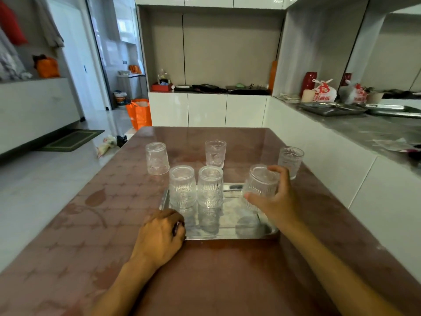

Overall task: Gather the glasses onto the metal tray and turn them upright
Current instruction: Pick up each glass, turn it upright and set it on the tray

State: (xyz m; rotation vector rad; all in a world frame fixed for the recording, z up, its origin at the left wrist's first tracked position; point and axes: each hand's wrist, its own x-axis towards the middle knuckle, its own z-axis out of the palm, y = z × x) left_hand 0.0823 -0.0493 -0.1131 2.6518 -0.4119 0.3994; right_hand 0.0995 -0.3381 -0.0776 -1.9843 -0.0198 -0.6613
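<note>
The right hand [272, 201] has its grip wrapped around a clear ribbed drinking glass [259, 184], held bottom-up and tilted over the right side of the shiny rectangular metal tray [250, 233] on the reddish-brown patterned counter [205, 281]. The left hand [160, 236], fingers curled together, rests on the tray's near left corner. Two inverted ribbed glasses [183, 187] stand side by side at the tray's far left, while three more glasses [215, 153] sit on the counter beyond it.

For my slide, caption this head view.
Right hand sets an inverted glass on the metal tray; left hand steadies it.
</note>
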